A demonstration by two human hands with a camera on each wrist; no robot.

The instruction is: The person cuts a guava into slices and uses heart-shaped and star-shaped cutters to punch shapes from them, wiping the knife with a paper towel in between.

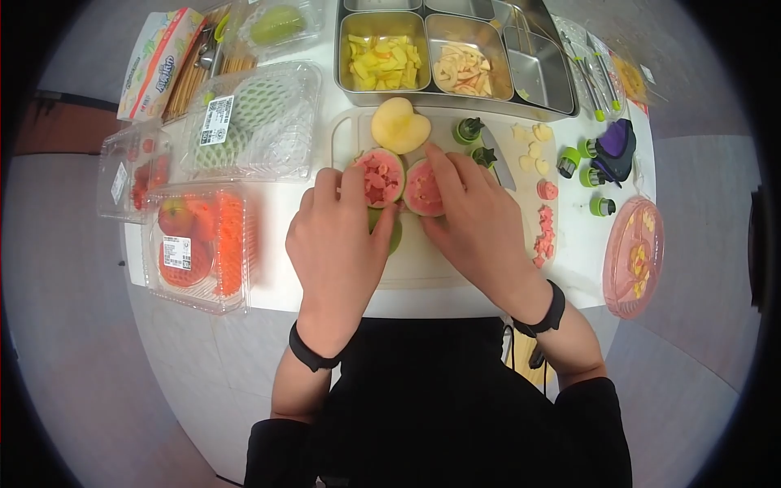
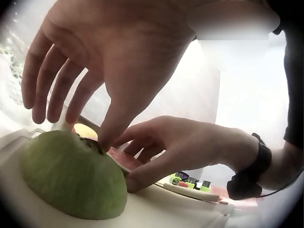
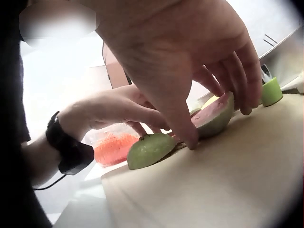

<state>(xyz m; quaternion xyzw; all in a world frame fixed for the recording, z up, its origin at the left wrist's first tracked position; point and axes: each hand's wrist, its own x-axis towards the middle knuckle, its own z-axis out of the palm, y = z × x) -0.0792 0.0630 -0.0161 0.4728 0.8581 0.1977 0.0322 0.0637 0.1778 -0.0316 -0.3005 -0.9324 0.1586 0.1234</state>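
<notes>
On the cutting board (image 1: 427, 272) lies a pink-fleshed guava half (image 1: 379, 179) with small cut shapes in its flesh. My left hand (image 1: 338, 236) is over its left side, fingers spread downward, fingertips right at the rim. A second guava half (image 1: 421, 189) sits beside it, cut face up. The right hand (image 3: 190, 71) holds this one between thumb and fingers. Closest to my body is a green guava piece (image 2: 73, 175), skin side up, partly hidden under the left hand in the head view. A peeled pale yellow fruit (image 1: 400, 126) stands beyond the halves.
Green-rimmed cutters (image 1: 470, 130) and a knife (image 1: 503, 172) lie right of the hands. Pink cut pieces (image 1: 543, 236) line the board's right edge. A steel compartment tray (image 1: 464, 104) stands behind. Clear fruit boxes (image 1: 244, 285) are at left, a pink plate (image 1: 614, 301) at right.
</notes>
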